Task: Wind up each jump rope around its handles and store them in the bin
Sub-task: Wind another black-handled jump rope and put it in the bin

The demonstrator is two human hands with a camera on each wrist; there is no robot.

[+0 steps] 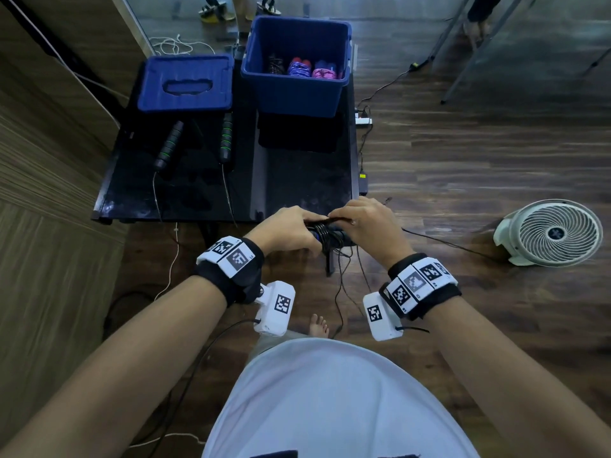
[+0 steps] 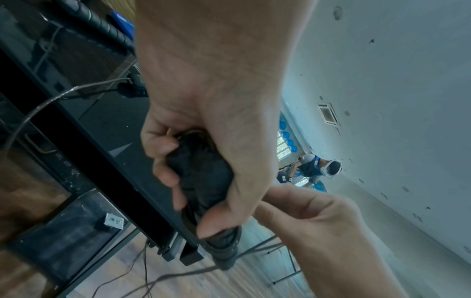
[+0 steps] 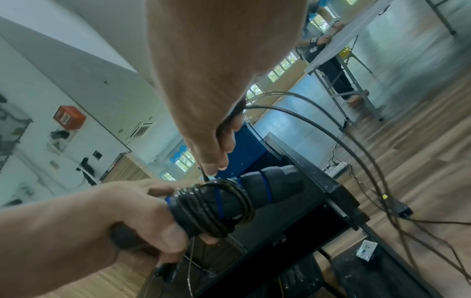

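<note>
My left hand (image 1: 291, 231) (image 2: 203, 153) (image 3: 142, 213) grips a pair of black handles with blue rings (image 1: 334, 236) (image 3: 257, 189) just past the table's near edge. Several turns of thin black rope (image 3: 216, 209) wrap those handles. My right hand (image 1: 367, 223) (image 3: 211, 125) pinches the rope directly above the handles; the loose rope (image 1: 340, 292) (image 3: 356, 145) hangs to the floor. A second jump rope with black, green-ringed handles (image 1: 168, 145) (image 1: 226, 138) lies on the black table (image 1: 297, 180). The blue bin (image 1: 296, 90) at the table's back holds wound ropes (image 1: 299, 68).
The blue lid (image 1: 186, 84) lies left of the bin. A white fan (image 1: 552, 231) stands on the wood floor at the right. Power cables and a power strip (image 1: 363, 120) run beside the table. A bare foot (image 1: 319, 325) shows below my hands.
</note>
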